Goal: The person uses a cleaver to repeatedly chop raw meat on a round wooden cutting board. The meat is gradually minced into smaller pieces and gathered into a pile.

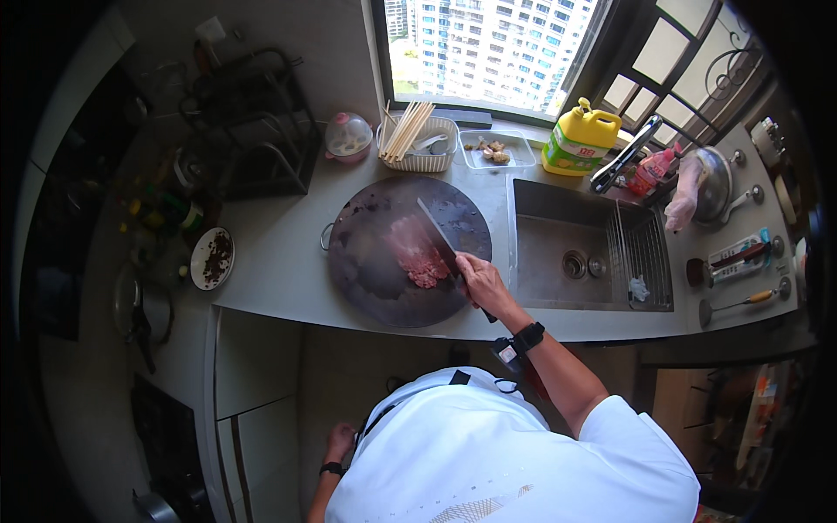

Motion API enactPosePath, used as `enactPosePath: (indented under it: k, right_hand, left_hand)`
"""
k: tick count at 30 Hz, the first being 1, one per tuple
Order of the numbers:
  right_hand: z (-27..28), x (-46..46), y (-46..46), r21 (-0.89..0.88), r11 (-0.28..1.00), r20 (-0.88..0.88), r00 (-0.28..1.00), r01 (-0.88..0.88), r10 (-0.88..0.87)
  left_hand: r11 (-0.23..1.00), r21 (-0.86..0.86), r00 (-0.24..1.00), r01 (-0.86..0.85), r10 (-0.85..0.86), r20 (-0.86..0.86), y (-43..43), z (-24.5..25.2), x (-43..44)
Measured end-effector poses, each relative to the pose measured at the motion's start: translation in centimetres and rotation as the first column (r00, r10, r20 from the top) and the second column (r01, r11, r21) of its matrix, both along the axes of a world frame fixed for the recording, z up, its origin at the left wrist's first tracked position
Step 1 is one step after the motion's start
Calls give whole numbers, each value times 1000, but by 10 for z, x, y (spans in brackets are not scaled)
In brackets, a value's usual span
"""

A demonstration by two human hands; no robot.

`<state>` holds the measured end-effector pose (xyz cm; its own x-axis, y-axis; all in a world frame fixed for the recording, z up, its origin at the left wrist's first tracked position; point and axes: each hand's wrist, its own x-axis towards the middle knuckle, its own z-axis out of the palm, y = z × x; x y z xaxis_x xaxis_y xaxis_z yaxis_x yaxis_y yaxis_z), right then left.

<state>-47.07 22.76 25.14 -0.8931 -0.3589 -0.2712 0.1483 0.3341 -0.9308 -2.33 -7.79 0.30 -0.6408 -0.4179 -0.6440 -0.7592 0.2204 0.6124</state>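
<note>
Minced meat (418,258) lies spread on a large round dark chopping board (379,294) on the counter. My right hand (480,278) grips the handle of a cleaver (438,229), whose wide blade stands over the right side of the meat. Whether the edge touches the meat or the board is hard to tell. Down at my left side, by my waist, is my left hand (341,439), its fingers partly curled and partly hidden; I cannot make out anything in it. A metal ring handle (325,236) sticks out at the board's left edge.
Right of the board is a steel sink (549,261) with a drying rack (637,248). Behind stand a chopstick basket (431,153), a plastic tray of ginger (494,151) and a yellow detergent jug (579,140). A white plate with dark bits (214,258) sits left, near a pot (153,307).
</note>
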Motion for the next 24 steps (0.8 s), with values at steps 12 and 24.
enactPosePath:
  k: [12,24]
  right_hand:
    - [-2,-6,3,-5,1000,-132,991,-19,18]
    - [-10,-6,-10,5,1000,-156,988,-20,20]
  left_hand:
    - [986,-141,991,90,-103,-86,-4,-35,18]
    - [999,13,999,-32,32,11,1,-11,0]
